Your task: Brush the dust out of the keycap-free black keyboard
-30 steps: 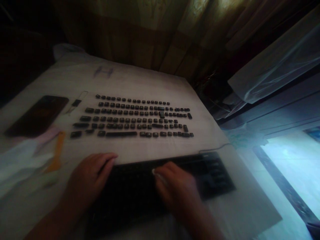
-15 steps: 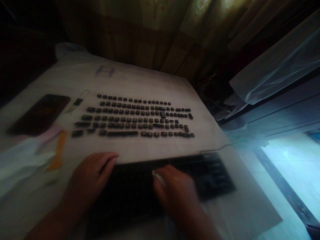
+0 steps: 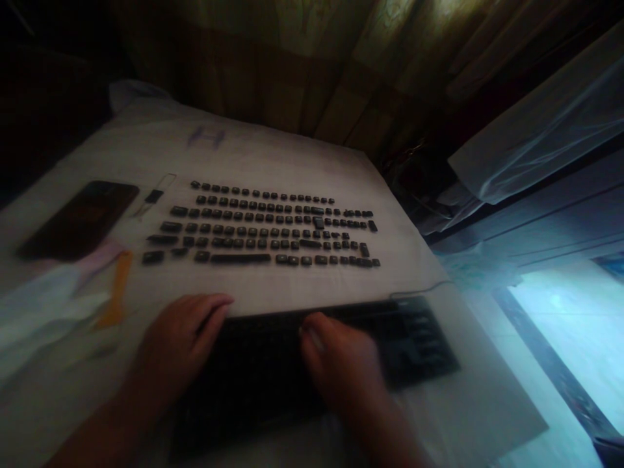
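Note:
A black keyboard base (image 3: pixel 253 383) with its keycaps off lies at a slant on the white-covered table. My left hand (image 3: pixel 178 338) grips its left end, thumb near the top edge and the other fingers bent. Over the middle of the base is my right hand (image 3: pixel 341 357), closed, with a small white wad (image 3: pixel 316 339) partly showing between thumb and fingers; its material is too blurred to tell. Beyond the base, the loose black keycaps (image 3: pixel 251 232) are laid out in several rows, a long space bar (image 3: pixel 240 259) among them.
At the left lie a dark phone (image 3: pixel 80 220), a small tool with a wire loop (image 3: pixel 155 196), a white and pink cloth (image 3: pixel 53 292) and an orange strip (image 3: pixel 117 289). The keyboard's cable (image 3: pixel 422 289) runs off right. A curtain (image 3: pixel 273 84) hangs behind the table.
My right hand has shifted slightly up the keyboard base, and less of the white wad shows. My left hand stays in place on the left end.

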### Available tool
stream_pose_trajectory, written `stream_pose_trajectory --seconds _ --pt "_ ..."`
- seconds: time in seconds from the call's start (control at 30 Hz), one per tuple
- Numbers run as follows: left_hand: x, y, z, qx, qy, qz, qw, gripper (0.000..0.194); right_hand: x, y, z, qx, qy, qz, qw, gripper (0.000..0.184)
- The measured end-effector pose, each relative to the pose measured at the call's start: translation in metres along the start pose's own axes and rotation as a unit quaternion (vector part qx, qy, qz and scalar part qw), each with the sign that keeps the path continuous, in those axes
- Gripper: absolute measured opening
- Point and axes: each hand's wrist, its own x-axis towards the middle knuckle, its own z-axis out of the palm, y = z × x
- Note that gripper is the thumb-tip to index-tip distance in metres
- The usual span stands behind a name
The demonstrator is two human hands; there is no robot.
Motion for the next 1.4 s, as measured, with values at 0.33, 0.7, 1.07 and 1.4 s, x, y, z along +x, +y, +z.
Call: stream_pose_trajectory --seconds 0.33,0.7,1.07,1.4 --pt "-0.001 -0.001 -0.001 -0.016 -0.01 -0.02 1.0 0.039 0.003 0.0 -0.005 0.001 -0.033 0.028 0.999 0.012" --pt "-0.001 -0.001 0.001 -0.012 -0.009 -0.018 1.0 0.04 0.005 -0.001 -0.005 -0.006 -0.043 0.032 0.999 0.011" --pt "-0.001 0.0 0.0 -0.02 -0.01 -0.025 0.999 0.041 -0.003 0.0 -0.007 0.115 0.0 0.038 0.993 0.011" --pt "0.0 0.0 0.0 -0.025 -0.009 -0.015 1.0 0.039 0.008 -0.014 -0.001 0.006 -0.045 0.014 0.999 0.01"
